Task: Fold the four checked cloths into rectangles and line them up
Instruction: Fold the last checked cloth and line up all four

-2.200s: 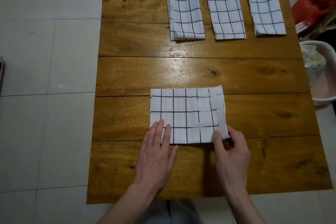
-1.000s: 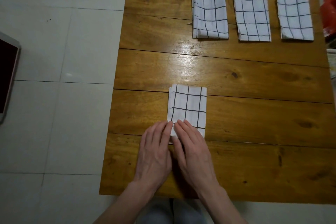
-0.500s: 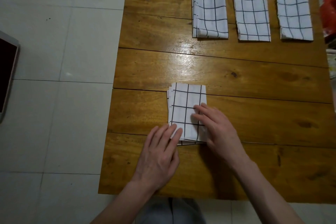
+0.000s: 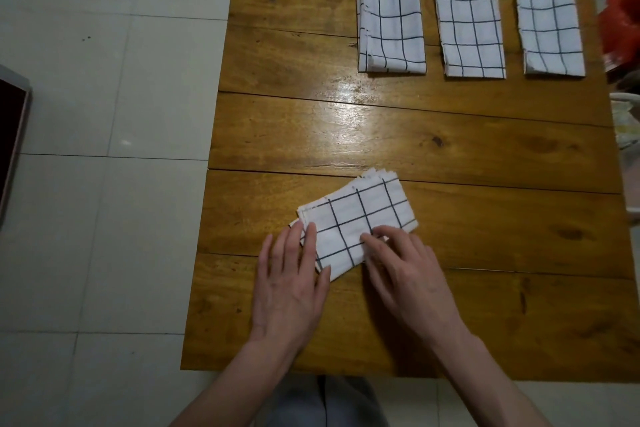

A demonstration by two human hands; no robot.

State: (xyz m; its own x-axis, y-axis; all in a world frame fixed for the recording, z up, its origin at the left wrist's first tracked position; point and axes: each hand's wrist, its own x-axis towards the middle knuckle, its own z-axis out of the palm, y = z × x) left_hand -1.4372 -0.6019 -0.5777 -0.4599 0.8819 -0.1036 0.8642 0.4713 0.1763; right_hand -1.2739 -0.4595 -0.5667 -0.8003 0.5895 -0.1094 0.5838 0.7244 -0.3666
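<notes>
The fourth checked cloth (image 4: 358,222) lies folded on the near half of the wooden counter (image 4: 485,156), turned askew, with its long side running from lower left to upper right. The left hand (image 4: 291,282) rests flat-fingered on its near left corner. The right hand (image 4: 403,269) presses on its near right edge with fingers slightly bent, and neither grip is closed around the fabric. At the far edge of the counter three folded cloths stand in a row: the left one (image 4: 391,31), the middle one (image 4: 469,31) and the right one (image 4: 550,33), each apart from its neighbour.

The main risk is the stack of layers coming apart. At the cloth's upper right corner and along its left side the edges already fan out a little, so a slide across the counter under flat fingers could drag the top layer and leave the bottom ones behind. A lift without a firm pinch through all layers could let the fold drop open. The skew is a second concern: unless the cloth is squared, it would sit crooked in the open space left of the row. A careless reach could also nudge the left cloth, whose own left edge looks loosely stacked.
</notes>
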